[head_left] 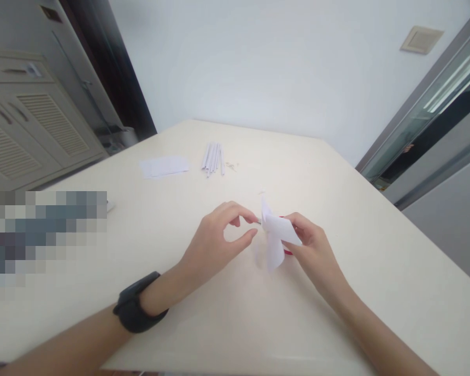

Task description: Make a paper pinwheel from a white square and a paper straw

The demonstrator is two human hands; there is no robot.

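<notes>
Hands meet near the middle of our cream table (337, 324), well in from every edge. Our right hand (313, 250) is clamped on a folded white paper (278, 232), with a red piece (288, 252) behind it. Our left hand (215, 240) has thumb and forefinger close together at the paper's edge; whether they pinch anything, we cannot tell. Paper sticks (213, 158) and white slips (164, 166) lie toward the far edge. A harder squeeze could, we judge, crease the thin folds.
</notes>
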